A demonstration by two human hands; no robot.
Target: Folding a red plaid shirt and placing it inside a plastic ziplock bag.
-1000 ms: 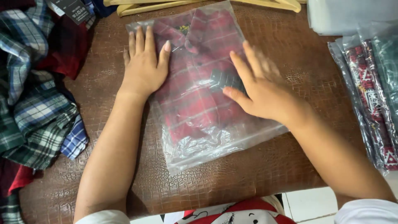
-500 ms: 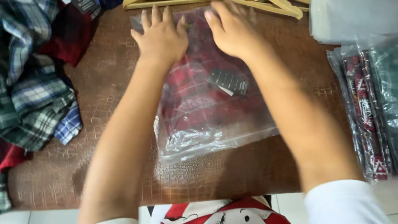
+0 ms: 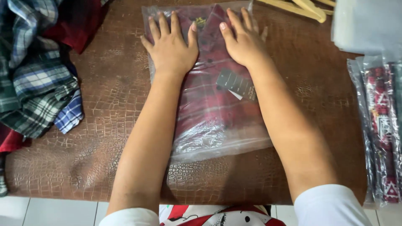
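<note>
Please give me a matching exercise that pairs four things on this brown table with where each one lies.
Things:
1. bagged red plaid shirt
2. pile of loose plaid shirts
3. wooden hangers
4. stack of bagged garments

Places:
A. far edge, top right
B. right edge
C. centre, under both hands
D. left edge

Pairs: 1-C, 2-D, 3-A, 4-B
</note>
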